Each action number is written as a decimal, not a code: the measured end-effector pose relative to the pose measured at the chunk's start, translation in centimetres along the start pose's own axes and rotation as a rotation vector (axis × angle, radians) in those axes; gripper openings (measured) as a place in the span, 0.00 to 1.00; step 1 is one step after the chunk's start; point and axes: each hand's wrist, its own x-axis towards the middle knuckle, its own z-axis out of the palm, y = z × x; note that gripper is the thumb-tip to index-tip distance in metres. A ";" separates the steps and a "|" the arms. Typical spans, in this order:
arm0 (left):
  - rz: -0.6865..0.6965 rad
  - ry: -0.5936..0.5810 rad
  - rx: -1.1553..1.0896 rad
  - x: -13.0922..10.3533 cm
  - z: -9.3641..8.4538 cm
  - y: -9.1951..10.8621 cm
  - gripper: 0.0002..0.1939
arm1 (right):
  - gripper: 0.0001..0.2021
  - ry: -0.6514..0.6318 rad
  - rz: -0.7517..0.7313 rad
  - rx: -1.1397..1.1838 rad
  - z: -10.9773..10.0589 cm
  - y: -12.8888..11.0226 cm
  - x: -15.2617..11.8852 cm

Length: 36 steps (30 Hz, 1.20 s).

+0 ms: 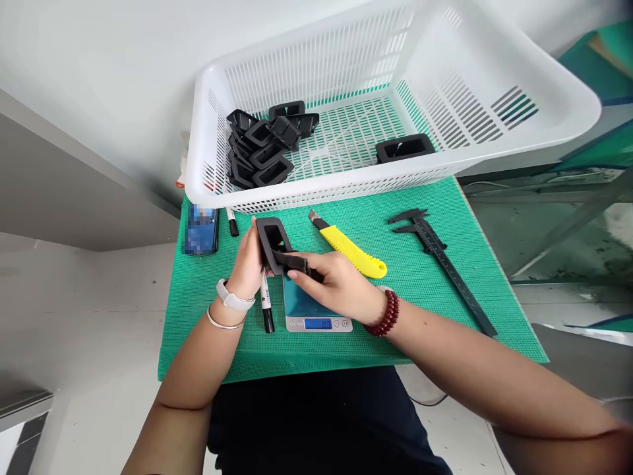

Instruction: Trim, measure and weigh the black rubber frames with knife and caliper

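Observation:
A black rectangular frame-shaped part (264,239) is gripped by my left hand (247,264), which holds it tilted from its left side. My right hand (341,280) is closed on a dark strip-like piece (299,265), whose far end lies against the lower edge of the frame's opening. What exactly the strip is cannot be made out. Both hands are above a small scale (319,323) with a lit blue display, partly hidden under my right hand. A yellow utility knife (353,251) with its blade out lies just beyond my right hand.
A white slotted basket (316,191) at the back holds several black parts (267,155) at left and another (405,148) at right. On the green mat (410,343) lie a black caliper (452,274), a marker (267,310), a second marker (232,223) and a phone (202,231).

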 end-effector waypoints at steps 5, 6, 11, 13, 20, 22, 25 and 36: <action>0.040 -0.037 0.112 -0.3 0.0 0.4 0.32 | 0.18 -0.040 -0.087 -0.125 0.4 0.4 -0.3; 0.041 -0.023 0.111 -0.4 0.1 0.8 0.32 | 0.19 -0.043 -0.115 -0.157 0.5 0.4 -0.3; -0.017 0.075 0.114 -0.9 1.2 2.5 0.31 | 0.19 -0.016 -0.223 -0.303 0.8 1.0 -0.7; 0.005 0.087 0.120 -1.0 1.4 2.7 0.30 | 0.17 0.038 -0.259 -0.360 0.9 1.2 -0.7; 0.206 0.023 0.036 -1.3 1.3 1.6 0.26 | 0.14 0.188 -0.109 -0.023 0.7 0.3 -0.7; 0.275 -0.047 0.049 -1.3 1.3 1.3 0.29 | 0.13 0.226 0.008 0.120 0.4 -0.1 -0.6; 0.389 -0.140 0.164 -1.3 1.5 1.5 0.33 | 0.14 0.207 0.113 0.254 0.1 -0.4 -0.4; 0.423 -0.174 0.187 -1.4 1.5 1.9 0.35 | 0.22 0.089 0.076 0.419 -0.1 -0.1 -0.1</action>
